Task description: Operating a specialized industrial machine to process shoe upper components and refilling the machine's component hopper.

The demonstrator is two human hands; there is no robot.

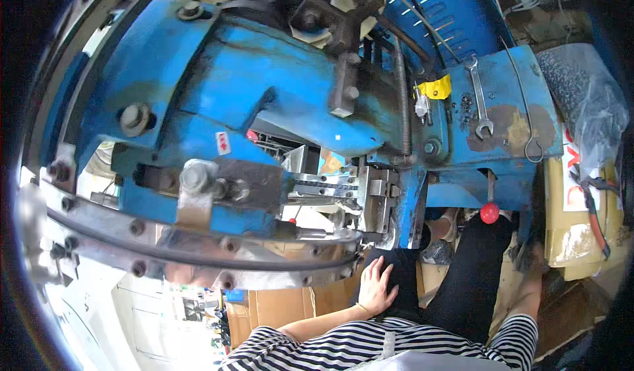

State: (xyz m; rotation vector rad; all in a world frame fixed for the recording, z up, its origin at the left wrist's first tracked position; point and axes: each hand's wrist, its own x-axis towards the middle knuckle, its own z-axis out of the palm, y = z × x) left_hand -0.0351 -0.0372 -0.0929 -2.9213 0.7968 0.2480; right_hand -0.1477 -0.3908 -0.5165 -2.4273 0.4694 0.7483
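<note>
A large blue machine, worn and oil-stained, fills most of the head view, and the person is seated before it in a striped top and black trousers. Only one hand is seen: the left hand is laid flat at about six o'clock, fingers spread and released, resting on the black trouser leg with nothing grasped; a thin band is worn at its wrist. The right hand is not shown in the picture. Just above the left hand, toward twelve o'clock, a curved grey metal ring studded with bolts is swept across from nine o'clock, and the hand is held near its end without touching it. Above the ring, a steel clamping block is mounted at the centre, with a large hex bolt set well to its nine o'clock side. A red ball knob is hung below the machine's flat blue counter at about three o'clock of the block. On that counter an open-ended spanner is laid, with a yellow tag to its nine o'clock side and a wire hook to its three o'clock side. A long coil spring is stretched upright beside the tag. Red-handled pliers are placed on a cardboard box at the far three o'clock edge.
</note>
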